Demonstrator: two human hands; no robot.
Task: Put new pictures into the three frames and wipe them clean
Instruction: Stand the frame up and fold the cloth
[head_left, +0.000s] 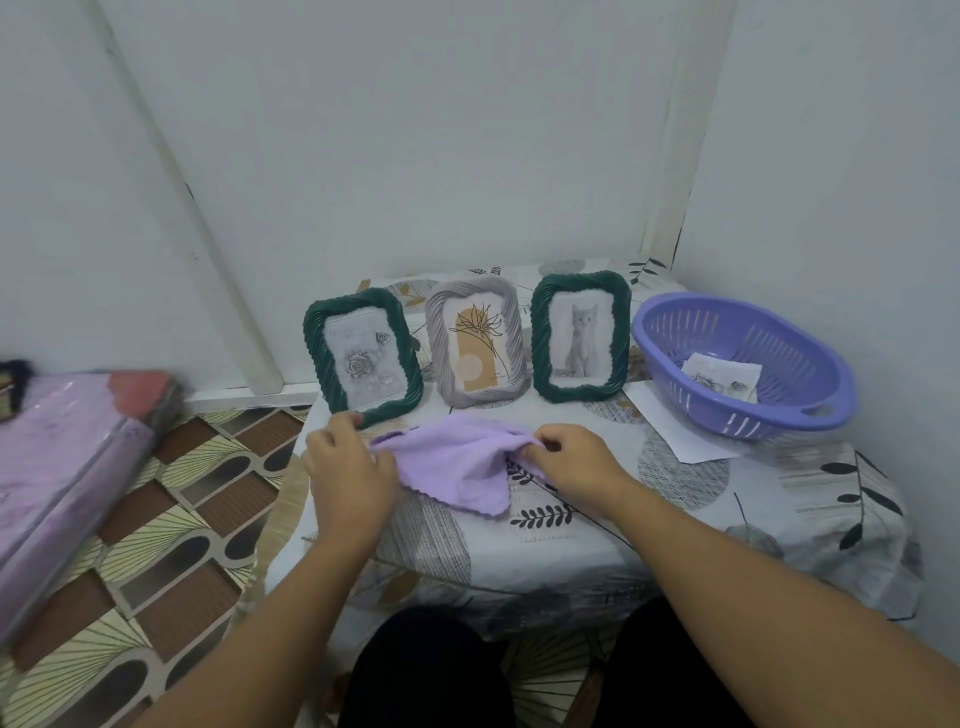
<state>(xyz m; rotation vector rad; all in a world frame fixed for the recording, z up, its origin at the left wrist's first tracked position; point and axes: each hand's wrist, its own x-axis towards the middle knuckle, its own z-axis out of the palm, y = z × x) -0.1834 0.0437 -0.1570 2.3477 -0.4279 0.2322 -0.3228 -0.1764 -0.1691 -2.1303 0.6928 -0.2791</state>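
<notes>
Cloth (457, 467), lilac, stretched left to right over the desk (727, 499) between our hands. Left hand (348, 467) pinches its left edge; right hand (571, 457) pinches the right corner. Three frames stand upright just behind. Left green frame (363, 353) almost touches the left fingers (345, 418); we judge it the nearest to wipe.
</notes>
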